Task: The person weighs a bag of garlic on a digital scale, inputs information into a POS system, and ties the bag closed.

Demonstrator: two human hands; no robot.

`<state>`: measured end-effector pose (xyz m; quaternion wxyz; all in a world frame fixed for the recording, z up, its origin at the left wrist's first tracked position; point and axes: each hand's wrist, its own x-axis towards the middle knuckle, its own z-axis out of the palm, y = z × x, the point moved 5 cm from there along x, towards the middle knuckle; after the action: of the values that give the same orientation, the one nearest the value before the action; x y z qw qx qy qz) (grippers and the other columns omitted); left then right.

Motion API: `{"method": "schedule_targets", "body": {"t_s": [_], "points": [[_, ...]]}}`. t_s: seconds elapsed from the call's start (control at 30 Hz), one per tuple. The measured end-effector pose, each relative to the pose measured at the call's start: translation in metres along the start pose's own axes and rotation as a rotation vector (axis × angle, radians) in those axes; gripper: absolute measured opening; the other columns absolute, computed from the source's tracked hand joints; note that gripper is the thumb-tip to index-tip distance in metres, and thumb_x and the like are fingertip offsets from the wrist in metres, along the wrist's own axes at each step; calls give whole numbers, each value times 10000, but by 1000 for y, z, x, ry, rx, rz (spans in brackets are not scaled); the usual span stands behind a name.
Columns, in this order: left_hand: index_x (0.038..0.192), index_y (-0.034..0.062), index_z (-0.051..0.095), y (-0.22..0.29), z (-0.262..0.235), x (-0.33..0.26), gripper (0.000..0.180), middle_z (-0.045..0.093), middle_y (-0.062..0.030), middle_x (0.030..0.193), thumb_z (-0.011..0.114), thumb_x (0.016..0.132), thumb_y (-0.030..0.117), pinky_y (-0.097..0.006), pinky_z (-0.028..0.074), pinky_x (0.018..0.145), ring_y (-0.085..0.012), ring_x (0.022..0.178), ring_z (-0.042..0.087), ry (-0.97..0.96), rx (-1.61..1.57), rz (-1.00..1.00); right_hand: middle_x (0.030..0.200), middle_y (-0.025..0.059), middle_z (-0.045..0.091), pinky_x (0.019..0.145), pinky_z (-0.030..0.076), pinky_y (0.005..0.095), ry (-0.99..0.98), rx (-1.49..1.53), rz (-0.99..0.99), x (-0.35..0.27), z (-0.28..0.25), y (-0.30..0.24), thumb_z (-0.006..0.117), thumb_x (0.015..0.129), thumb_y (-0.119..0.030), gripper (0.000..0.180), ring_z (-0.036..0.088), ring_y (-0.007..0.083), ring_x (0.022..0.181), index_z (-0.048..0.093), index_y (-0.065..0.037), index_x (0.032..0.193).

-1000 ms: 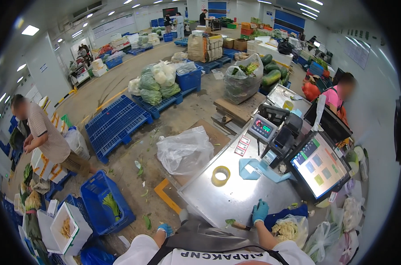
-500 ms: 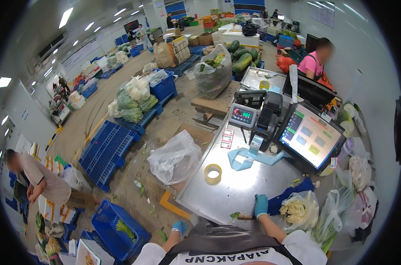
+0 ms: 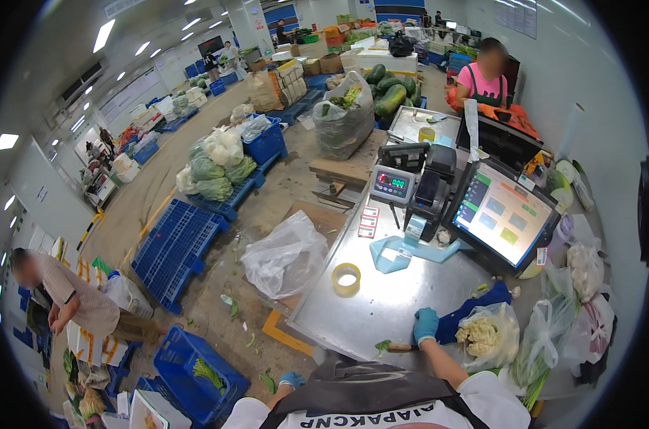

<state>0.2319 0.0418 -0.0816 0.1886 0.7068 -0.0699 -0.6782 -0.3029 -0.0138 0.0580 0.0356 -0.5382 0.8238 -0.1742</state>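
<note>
My right hand (image 3: 426, 325), in a blue glove, rests on the metal counter (image 3: 317, 314) near its front edge, beside a dark blue cloth (image 3: 474, 307). I cannot tell whether its fingers are curled or flat. Close to that wrist lies a short brown stick-like piece (image 3: 401, 347), with a green leaf (image 3: 383, 346) at its left end. A clear bag of pale cauliflower-like florets (image 3: 478, 336) sits right of my forearm. My left hand (image 3: 293, 380), also blue-gloved, hangs low beside my dark apron (image 3: 367, 382), away from the counter; its fingers are mostly hidden.
On the counter stand a tape roll (image 3: 346, 279), a digital scale (image 3: 392, 184), a printer (image 3: 431, 193) and a touchscreen (image 3: 504, 214). Bagged vegetables (image 3: 546, 336) line the right side. A blue crate (image 3: 195, 379) is at lower left. A person in pink (image 3: 482, 82) sits behind the screen.
My right hand has shifted slightly up and right. My left hand is lower and more covered by the apron. The person in pink has turned and moved left.
</note>
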Motion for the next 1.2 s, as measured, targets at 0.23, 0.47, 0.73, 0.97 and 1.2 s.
{"method": "schedule_targets", "body": {"t_s": [0.23,0.47,0.73,0.97,1.2], "points": [[1225,32,529,-2,-2,-7,417,574,-199,1229,296,999,295,-511,409,940,-380,1109,534,42,-88,-42,908,85,626,744,454,423,-100,-246,-53,1,1,-16,565,809,-134,90,585,286,903,649,-132,843],[1322,12,480,1,14,-4,445,529,-212,1358,290,1006,262,-518,392,985,-394,1206,511,-3,-66,-75,894,142,623,776,490,449,-75,45,65,7,13,8,585,776,-80,72,610,355,850,651,-106,789],[1360,1,447,10,16,-28,475,484,-213,1411,276,1009,273,-520,373,1019,-408,1258,476,4,-47,-43,898,175,600,760,498,461,-50,71,40,10,28,14,601,781,-149,87,608,361,842,659,-84,786],[1415,5,387,14,24,-50,501,404,-215,1478,261,1013,276,-531,286,1107,-406,1325,407,-52,169,-36,899,169,604,742,499,463,-65,-62,-11,5,28,9,596,799,-184,151,613,343,829,669,-56,766],[1432,3,369,10,26,-37,514,393,-202,1495,259,1014,281,-522,280,1113,-395,1356,385,-33,22,-84,842,182,589,736,478,466,-6,107,14,0,12,8,603,794,-138,83,582,362,795,639,-66,771]]}}
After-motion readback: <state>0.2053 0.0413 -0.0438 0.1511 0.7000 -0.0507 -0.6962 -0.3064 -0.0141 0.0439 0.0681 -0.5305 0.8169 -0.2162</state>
